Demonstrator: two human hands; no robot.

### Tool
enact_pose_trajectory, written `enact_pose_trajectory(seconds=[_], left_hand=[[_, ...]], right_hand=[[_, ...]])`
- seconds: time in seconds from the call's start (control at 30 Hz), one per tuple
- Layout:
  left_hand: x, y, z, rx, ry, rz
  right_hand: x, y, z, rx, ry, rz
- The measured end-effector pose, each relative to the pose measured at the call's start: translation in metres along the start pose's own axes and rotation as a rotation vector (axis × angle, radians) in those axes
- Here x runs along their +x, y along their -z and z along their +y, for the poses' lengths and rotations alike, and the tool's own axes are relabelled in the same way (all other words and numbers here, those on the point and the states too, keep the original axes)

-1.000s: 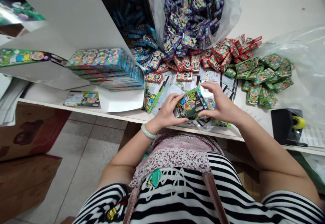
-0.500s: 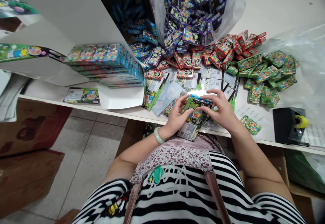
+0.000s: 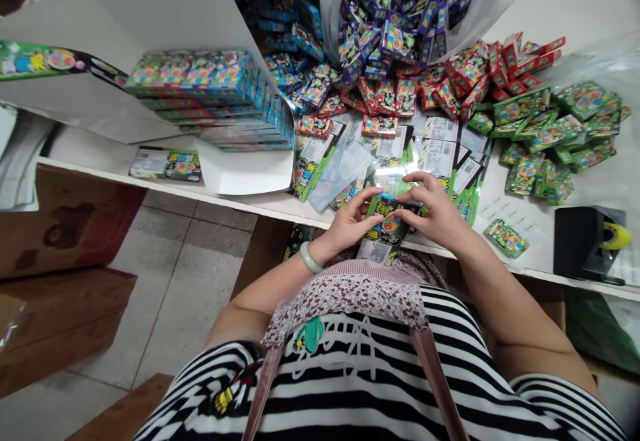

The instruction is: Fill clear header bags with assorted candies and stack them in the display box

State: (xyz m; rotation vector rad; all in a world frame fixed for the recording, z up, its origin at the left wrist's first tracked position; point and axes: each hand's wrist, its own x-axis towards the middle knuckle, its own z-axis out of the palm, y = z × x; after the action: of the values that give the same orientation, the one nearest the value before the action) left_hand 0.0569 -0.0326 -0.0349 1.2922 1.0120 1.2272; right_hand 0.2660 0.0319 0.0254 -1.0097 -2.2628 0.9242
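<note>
At the table's front edge, my left hand (image 3: pixel 353 223) pinches the left side of a printed black-and-green packet (image 3: pixel 391 231). My right hand (image 3: pixel 436 213) grips the same packet at its upper right, thumb and fingers closed on it. A bit of blue (image 3: pixel 387 195), like the edge of a small box, shows at the packet's upper end between my fingertips; the rest is hidden. The packet's white label points towards my apron. Beyond my hands lie several flat printed packets (image 3: pixel 440 155) with clear film and barcodes, overlapping on the table.
Small red boxes (image 3: pixel 385 97) and green boxes (image 3: pixel 525 173) lie in heaps behind; purple boxes (image 3: pixel 397 42) fill a clear bag. A stack of wrapped boxes (image 3: pixel 215 97) stands left in a white carton. One green box (image 3: pixel 506 237) lies near a black tape dispenser (image 3: pixel 583 244) at right.
The view has shifted, so the table's things sit higher and mostly further right. Both hands keep hold of the packet, and less of the blue edge shows at its upper end.
</note>
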Motion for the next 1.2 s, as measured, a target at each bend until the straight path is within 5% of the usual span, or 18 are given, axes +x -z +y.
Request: enact_pose_trajectory(seconds=[0.23,0.43,0.57,0.73,0.93,1.2], left_hand=[[0.003,0.012,0.013,0.044,-0.060,-0.033],[0.001,0.020,0.012,0.000,-0.053,0.026],[0.002,0.019,0.013,0.000,-0.060,0.024],[0.006,0.015,0.021,0.052,-0.177,0.055],[0.008,0.007,0.029,0.063,-0.188,0.113],[0.021,0.002,0.035,-0.014,-0.124,0.252]], right_hand=[[-0.007,-0.014,-0.006,0.022,0.004,0.071],[-0.029,-0.037,-0.004,0.269,-0.185,0.441],[-0.037,-0.053,-0.004,0.450,-0.277,0.515],[-0.033,-0.051,-0.008,0.424,-0.274,0.490],[-0.024,-0.029,-0.009,0.357,-0.165,0.294],[-0.010,-0.023,-0.011,0.565,-0.246,0.362]])
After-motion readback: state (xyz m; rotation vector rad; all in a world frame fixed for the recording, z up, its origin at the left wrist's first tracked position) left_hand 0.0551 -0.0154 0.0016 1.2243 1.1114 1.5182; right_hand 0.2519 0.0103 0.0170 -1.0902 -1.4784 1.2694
